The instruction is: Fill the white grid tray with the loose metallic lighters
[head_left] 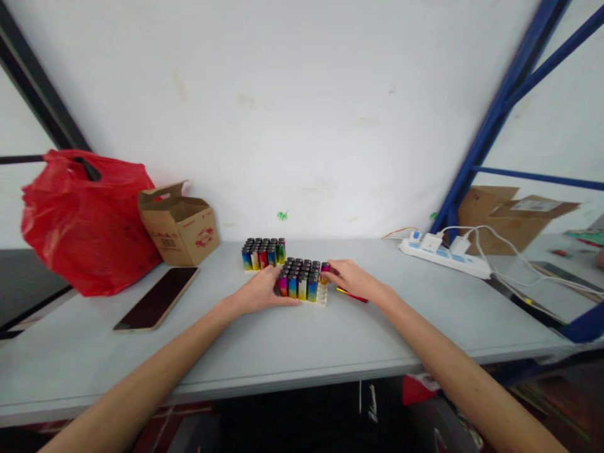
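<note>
While your right hand is at the right end of the front tray, in the centre of the frame, its fingers appear to pinch one cylinder with a purple top, though the exact contact is partly hidden. Your left hand has thumb and forefinger spread around the left end of this tray, the thumb along its front edge; how firmly they press, I cannot tell.

The step in hand seems to be the seating of this cylinder, so hold it upright and lower it straight, and release only when its base sits well. Let the left hand brace the tray without squeezing the standing cylinders, because a tilted one could push its neighbours. Round seats are visible in front of your right fingers; following this column in order would be tidy.

Just right of the tray, a red and yellow piece lies on the table, below your right hand, so keep your wrist lifted to avoid rolling it. Behind, slightly to the left, stands another group of cylinders; take care that your left knuckles do not touch them.
</note>
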`<move>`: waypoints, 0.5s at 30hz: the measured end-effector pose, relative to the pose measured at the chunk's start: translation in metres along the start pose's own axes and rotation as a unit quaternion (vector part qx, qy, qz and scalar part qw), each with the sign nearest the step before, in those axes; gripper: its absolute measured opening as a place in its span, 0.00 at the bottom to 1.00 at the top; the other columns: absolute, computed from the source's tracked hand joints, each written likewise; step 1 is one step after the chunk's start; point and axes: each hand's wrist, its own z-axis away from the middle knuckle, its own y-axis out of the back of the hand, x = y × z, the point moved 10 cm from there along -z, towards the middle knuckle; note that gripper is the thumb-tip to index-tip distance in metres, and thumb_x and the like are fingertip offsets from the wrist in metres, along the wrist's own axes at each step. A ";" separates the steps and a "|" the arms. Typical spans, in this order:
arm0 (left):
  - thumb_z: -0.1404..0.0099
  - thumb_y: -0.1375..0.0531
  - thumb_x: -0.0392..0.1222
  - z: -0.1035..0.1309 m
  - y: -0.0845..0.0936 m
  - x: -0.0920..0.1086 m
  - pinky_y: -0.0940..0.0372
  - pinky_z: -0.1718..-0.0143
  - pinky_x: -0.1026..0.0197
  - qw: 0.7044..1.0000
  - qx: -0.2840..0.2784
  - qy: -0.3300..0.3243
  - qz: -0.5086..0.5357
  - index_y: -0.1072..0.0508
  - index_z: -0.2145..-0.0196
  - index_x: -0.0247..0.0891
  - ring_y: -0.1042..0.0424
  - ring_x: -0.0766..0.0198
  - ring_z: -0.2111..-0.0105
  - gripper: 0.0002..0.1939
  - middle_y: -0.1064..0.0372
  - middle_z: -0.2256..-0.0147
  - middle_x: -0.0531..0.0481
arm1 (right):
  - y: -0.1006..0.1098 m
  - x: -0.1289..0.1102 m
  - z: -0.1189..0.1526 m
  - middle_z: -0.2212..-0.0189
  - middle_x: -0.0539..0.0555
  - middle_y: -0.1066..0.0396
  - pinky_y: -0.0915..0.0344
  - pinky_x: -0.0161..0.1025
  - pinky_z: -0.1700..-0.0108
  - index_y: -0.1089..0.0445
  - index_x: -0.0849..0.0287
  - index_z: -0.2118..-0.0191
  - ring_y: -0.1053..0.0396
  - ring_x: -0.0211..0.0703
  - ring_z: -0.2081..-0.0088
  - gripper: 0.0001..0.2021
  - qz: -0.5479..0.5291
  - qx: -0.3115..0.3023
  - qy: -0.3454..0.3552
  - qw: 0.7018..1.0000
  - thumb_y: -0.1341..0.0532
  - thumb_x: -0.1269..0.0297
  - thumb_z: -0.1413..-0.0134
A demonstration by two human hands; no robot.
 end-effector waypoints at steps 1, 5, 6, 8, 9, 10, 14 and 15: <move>0.51 0.32 0.74 0.000 0.000 0.000 0.32 0.53 0.51 1.000 0.002 0.000 -0.012 0.29 0.49 0.39 0.25 0.43 0.54 0.43 0.25 0.53 0.40 | 0.002 -0.001 0.000 0.69 0.56 0.25 0.40 0.38 0.64 0.29 0.59 0.65 0.31 0.43 0.68 0.17 -0.005 0.001 0.001 1.000 0.45 0.55 0.27; 0.51 0.34 0.76 0.001 0.001 0.000 0.32 0.56 0.51 0.999 0.002 0.008 -0.043 0.29 0.50 0.38 0.25 0.44 0.56 0.43 0.25 0.55 0.40 | 0.020 0.005 0.005 0.65 0.55 0.23 0.36 0.39 0.60 0.24 0.58 0.61 0.29 0.45 0.65 0.20 -0.051 0.010 -0.006 0.999 0.44 0.48 0.29; 0.51 0.34 0.76 0.001 0.000 0.001 0.32 0.56 0.51 0.999 0.000 0.009 -0.049 0.29 0.51 0.38 0.25 0.44 0.57 0.43 0.25 0.56 0.40 | 0.026 0.012 0.008 0.63 0.56 0.22 0.34 0.40 0.58 0.24 0.58 0.58 0.27 0.46 0.63 0.20 -0.064 0.020 -0.012 0.998 0.47 0.49 0.28; 0.50 0.35 0.77 0.001 0.000 0.001 0.32 0.57 0.51 0.998 -0.006 0.006 -0.055 0.29 0.51 0.38 0.25 0.44 0.58 0.43 0.26 0.57 0.41 | 0.037 0.031 0.014 0.57 0.57 0.21 0.33 0.43 0.50 0.24 0.57 0.51 0.26 0.49 0.56 0.21 -0.064 0.057 -0.032 0.996 0.51 0.52 0.26; 0.49 0.35 0.77 0.001 -0.001 0.002 0.33 0.57 0.51 0.998 -0.008 0.004 -0.056 0.29 0.50 0.38 0.26 0.44 0.59 0.43 0.26 0.57 0.41 | 0.042 0.043 0.017 0.54 0.59 0.21 0.33 0.46 0.47 0.24 0.57 0.48 0.26 0.50 0.52 0.21 -0.047 0.078 -0.044 0.995 0.51 0.53 0.26; 0.49 0.36 0.77 0.001 -0.001 0.003 0.33 0.57 0.51 0.998 -0.009 0.001 -0.055 0.29 0.50 0.38 0.26 0.45 0.59 0.43 0.26 0.57 0.41 | 0.043 0.053 0.019 0.52 0.61 0.22 0.34 0.48 0.44 0.25 0.58 0.46 0.27 0.52 0.49 0.20 -0.020 0.093 -0.054 0.994 0.50 0.55 0.26; 0.49 0.36 0.77 0.002 0.001 0.004 0.33 0.58 0.52 0.998 -0.004 0.000 -0.058 0.30 0.48 0.36 0.26 0.45 0.59 0.45 0.27 0.56 0.41 | 0.025 0.080 0.019 0.52 0.63 0.23 0.34 0.48 0.44 0.24 0.60 0.48 0.27 0.54 0.50 0.17 0.045 0.052 -0.086 0.994 0.41 0.54 0.31; 0.49 0.36 0.77 0.002 0.001 0.004 0.33 0.58 0.52 0.998 -0.003 0.002 -0.060 0.30 0.49 0.36 0.26 0.45 0.59 0.44 0.27 0.57 0.42 | 0.018 0.082 0.018 0.55 0.63 0.22 0.33 0.46 0.47 0.23 0.60 0.51 0.26 0.53 0.53 0.17 0.050 0.031 -0.093 0.994 0.39 0.53 0.33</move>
